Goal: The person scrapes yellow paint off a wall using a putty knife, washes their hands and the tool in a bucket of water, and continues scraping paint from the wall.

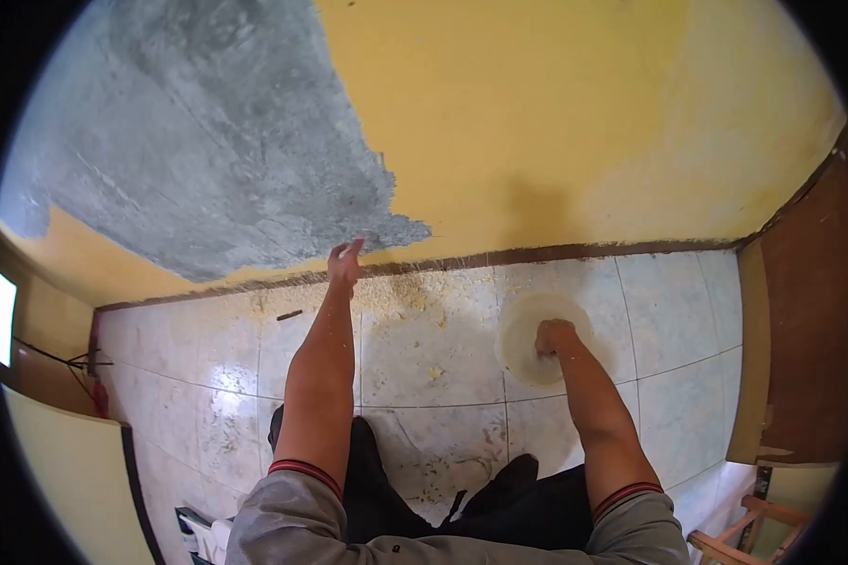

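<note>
My left hand (346, 266) reaches to the foot of the wall (537, 122), at the lower edge of a bare grey patch (245, 141) in the yellow paint. Its fingers are closed around a small whitish thing too blurred to name. My right hand (555, 335) is down inside a round, pale beige tub (516, 320) on the floor. Those fingers are curled, with a dark shape under them, and what they hold, if anything, is hidden. Yellow paint flakes (415, 297) lie along the wall's base below my left hand.
A short dark stick-like piece (289, 315) lies on the wet, dirty floor tiles (433, 363). A brown wooden panel (815, 311) stands at right, above a wooden frame (749, 532). At left are a lit screen (1, 315), cables (71, 360) and a pale panel (75, 471).
</note>
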A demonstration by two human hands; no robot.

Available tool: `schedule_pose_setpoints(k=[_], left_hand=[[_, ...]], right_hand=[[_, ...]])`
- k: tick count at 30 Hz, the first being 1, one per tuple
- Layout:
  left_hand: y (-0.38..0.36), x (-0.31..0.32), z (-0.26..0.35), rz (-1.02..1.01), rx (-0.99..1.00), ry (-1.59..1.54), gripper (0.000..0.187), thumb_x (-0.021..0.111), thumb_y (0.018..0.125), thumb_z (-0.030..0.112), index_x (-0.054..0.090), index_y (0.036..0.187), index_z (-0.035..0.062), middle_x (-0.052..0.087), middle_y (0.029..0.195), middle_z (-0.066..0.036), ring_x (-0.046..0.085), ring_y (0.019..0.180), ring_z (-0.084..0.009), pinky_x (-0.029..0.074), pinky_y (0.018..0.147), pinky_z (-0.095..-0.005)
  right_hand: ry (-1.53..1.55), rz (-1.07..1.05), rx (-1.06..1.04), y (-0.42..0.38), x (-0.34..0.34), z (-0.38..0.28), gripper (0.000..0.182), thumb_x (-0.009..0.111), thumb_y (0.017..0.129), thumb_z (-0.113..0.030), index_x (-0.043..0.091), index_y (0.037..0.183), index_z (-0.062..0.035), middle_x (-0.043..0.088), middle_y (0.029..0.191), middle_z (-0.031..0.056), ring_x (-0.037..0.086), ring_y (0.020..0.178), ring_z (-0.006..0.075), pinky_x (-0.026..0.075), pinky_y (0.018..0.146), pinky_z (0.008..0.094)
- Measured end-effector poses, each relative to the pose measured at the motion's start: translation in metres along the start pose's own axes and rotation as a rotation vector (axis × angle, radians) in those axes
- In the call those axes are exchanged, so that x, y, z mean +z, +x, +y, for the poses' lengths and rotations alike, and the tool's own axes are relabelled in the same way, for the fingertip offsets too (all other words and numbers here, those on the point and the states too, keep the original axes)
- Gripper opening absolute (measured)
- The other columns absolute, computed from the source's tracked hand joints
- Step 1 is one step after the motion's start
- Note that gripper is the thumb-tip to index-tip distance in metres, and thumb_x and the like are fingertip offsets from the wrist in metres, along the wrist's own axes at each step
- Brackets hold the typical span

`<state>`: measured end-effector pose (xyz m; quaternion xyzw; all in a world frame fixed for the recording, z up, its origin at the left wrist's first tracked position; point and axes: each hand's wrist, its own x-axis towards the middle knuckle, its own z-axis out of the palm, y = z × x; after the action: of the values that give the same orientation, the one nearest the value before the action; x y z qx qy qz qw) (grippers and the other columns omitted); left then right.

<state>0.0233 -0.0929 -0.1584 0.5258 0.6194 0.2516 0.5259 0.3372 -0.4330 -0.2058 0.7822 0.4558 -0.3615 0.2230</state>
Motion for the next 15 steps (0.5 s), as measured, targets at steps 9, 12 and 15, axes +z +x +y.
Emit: schedule_pose_setpoints(k=[9,12,15], left_hand=[[0.002,0.068,-0.016,-0.062,-0.410,-0.955,0.112,0.043,0.072,0.094,0.002,0.159,0.0373,0.004,0.166,-0.008,0.022,0.145,-0.0442,0.024,0.109,-0.0654],[-0.017,0.096,0.014,-0.082,-0.469,-1.053,0.116,0.044,0.069,0.095,0.004,0.159,0.0332,0.009,0.165,-0.012,0.022,0.146,-0.0412,0.024,0.111,-0.0663],[-0.023,0.106,0.015,-0.175,-0.567,-1.100,0.110,0.045,0.072,0.093,0.004,0.158,0.0389,0.004,0.165,-0.011,0.025,0.145,-0.0414,0.023,0.111,-0.0681]], right_hand=[[-0.196,0.394,0.197,-0.084,-0.029,0.026,0.021,0.073,0.073,-0.023,0.076,0.089,-0.0103,0.074,0.091,0.0144,0.072,0.089,0.0310,0.058,0.077,0.0415],[-0.186,0.286,0.249,-0.110,-0.024,0.025,0.022,0.070,0.079,-0.024,0.075,0.093,-0.0086,0.073,0.095,0.0138,0.071,0.094,0.0308,0.057,0.080,0.0426],[-0.220,0.215,0.288,-0.148,-0.024,0.015,0.019,0.068,0.079,-0.022,0.075,0.093,-0.0107,0.073,0.096,0.0144,0.071,0.096,0.0308,0.057,0.081,0.0426]])
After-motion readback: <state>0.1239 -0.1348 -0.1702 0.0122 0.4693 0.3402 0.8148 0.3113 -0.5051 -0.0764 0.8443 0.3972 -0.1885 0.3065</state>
